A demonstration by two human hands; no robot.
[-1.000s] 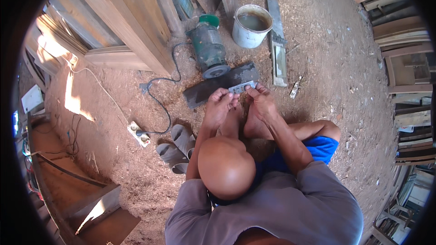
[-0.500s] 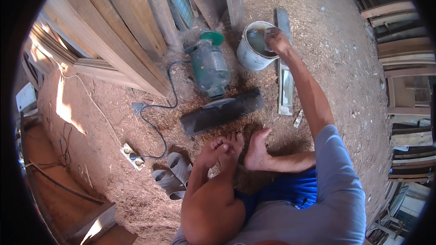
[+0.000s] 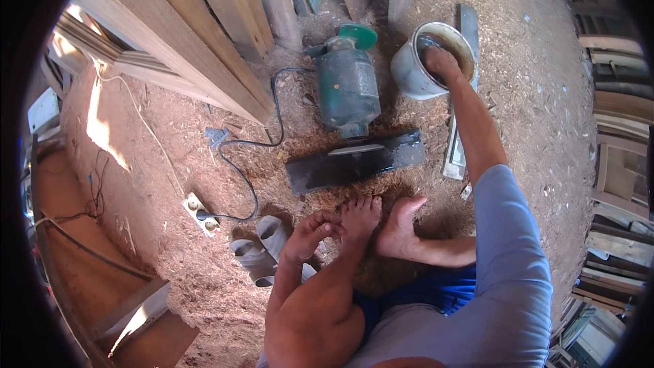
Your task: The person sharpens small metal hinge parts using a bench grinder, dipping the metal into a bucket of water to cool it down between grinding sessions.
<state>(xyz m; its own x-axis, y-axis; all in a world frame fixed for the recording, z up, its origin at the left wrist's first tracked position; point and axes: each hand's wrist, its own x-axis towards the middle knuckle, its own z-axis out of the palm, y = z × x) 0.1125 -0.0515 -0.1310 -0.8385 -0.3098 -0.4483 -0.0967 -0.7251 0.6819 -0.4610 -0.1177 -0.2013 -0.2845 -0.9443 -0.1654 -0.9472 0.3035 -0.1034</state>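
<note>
My right hand reaches down into a whitish bucket of murky liquid. Its fingers are out of sight inside, so their grip cannot be made out. Beside my left foot, my left hand hangs with loosely curled fingers, thumb apart from them, and nothing in it. In front of my feet lies a dusty green electric motor with a green round cap. A disc at its near end stands in a slot of a long dark board.
A black cord runs from the motor to a socket strip on the left. Grey slippers lie by my left foot. Timber planks lean at upper left. A narrow board lies under the bucket's right side; stacked wood lines the right.
My right hand has gone from the bucket's rim, where it held a small greyish piece, down into the bucket. The left hand's fingers have loosened slightly. The view has shifted.
</note>
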